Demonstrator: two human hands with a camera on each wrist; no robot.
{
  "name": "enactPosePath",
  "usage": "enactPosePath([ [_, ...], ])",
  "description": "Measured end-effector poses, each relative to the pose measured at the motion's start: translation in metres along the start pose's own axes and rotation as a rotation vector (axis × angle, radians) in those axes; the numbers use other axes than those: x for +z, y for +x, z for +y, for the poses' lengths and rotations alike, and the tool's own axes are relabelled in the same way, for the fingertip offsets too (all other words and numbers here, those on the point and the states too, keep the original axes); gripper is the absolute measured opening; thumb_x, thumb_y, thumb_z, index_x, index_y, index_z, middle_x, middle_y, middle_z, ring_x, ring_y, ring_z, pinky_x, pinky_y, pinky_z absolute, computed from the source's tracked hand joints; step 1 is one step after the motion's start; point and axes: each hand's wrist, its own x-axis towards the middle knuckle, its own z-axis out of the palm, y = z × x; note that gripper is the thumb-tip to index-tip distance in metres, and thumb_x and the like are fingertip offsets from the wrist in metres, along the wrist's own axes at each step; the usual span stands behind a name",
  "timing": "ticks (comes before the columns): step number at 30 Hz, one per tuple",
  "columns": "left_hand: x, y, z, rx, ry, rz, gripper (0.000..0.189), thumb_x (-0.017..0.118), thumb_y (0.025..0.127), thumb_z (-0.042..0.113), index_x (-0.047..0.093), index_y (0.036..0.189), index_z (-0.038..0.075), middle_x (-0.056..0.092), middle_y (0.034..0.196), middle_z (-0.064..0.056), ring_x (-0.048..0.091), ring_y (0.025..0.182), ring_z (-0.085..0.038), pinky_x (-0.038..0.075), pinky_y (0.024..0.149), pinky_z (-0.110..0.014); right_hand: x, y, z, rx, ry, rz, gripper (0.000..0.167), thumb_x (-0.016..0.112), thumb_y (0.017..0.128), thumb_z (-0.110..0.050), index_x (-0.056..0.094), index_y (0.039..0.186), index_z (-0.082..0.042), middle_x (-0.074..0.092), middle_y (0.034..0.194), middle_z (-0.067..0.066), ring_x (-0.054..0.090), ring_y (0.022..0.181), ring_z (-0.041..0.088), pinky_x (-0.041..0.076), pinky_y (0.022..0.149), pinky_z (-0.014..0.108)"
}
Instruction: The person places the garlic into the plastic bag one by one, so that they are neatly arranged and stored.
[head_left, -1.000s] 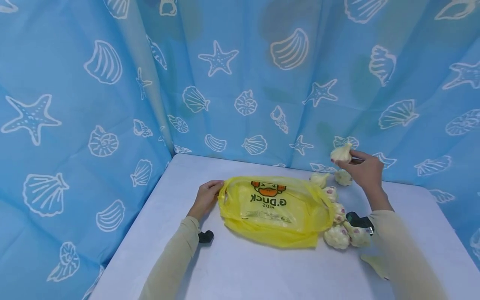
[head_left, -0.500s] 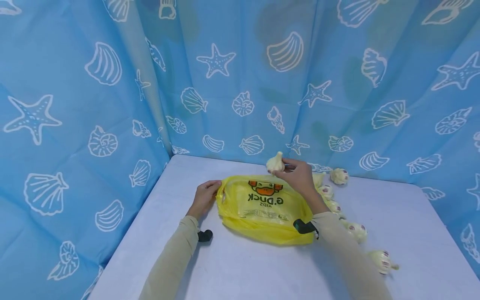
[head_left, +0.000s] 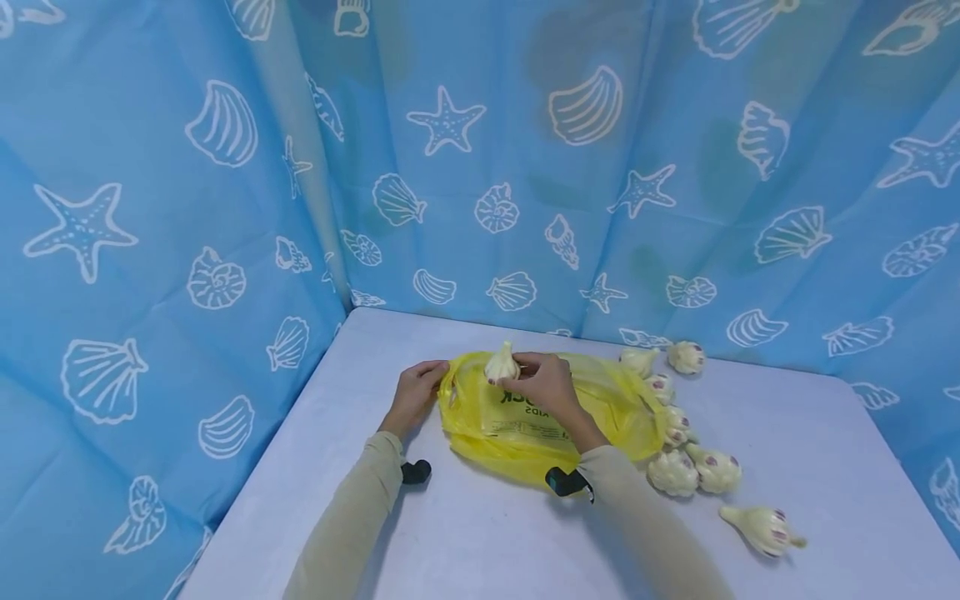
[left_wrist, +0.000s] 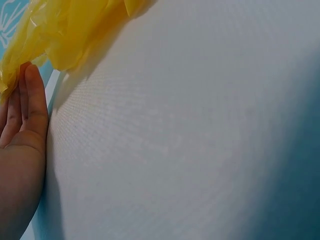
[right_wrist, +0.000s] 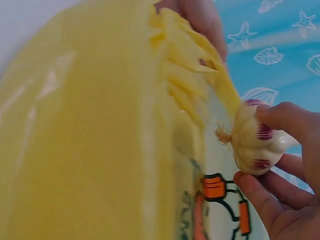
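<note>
A yellow plastic bag [head_left: 498, 446] with a cartoon duck print lies mouth-open on the white table. At its left edge my left hand [head_left: 414, 398] holds the plastic; the left wrist view shows those fingers [left_wrist: 34, 95] nearly straight against it, the thumb hidden. My right hand [head_left: 551, 392] pinches a garlic bulb [head_left: 502, 364] between thumb and fingers, over the left part of the bag. In the right wrist view the bulb [right_wrist: 257, 137] is white with purple streaks, its root tuft turned toward the bag's opening.
Several garlic bulbs [head_left: 673, 472] lie in a line along the bag's right side. One bulb [head_left: 686, 357] sits near the table's back edge, another bulb [head_left: 763, 531] toward the front right. A blue shell-patterned curtain [head_left: 510, 167] hangs behind the table [head_left: 465, 542].
My right hand has carried the garlic bulb leftward from the bag's far right, then lowered it over the bag's left part. My left hand has stayed at the bag's left edge.
</note>
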Motion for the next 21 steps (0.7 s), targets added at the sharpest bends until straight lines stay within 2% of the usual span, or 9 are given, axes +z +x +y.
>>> enactPosePath([
  [13,0.002,0.000,0.000,-0.004,-0.003,0.019,0.031,0.068,0.093,0.030,0.069,0.116,0.008,0.065,0.117,-0.008,0.062,0.103,-0.019,0.054,0.088,-0.028,0.018,0.007,0.012,0.006,0.025,0.015,0.047,0.083,0.078,-0.024,0.069,0.119,-0.006,0.071,0.106,0.010,0.070,0.089,0.018,0.058,0.066,0.028],
  [21,0.001,0.002,-0.001,-0.001,0.010,0.016,0.032,0.067,0.093,0.031,0.069,0.116,0.009,0.065,0.117,-0.008,0.062,0.103,-0.019,0.054,0.088,-0.028,0.026,0.012,0.016,0.013,0.008,0.035,0.051,0.083,0.079,-0.026,0.067,0.125,-0.009,0.071,0.109,0.009,0.069,0.089,0.017,0.058,0.066,0.028],
])
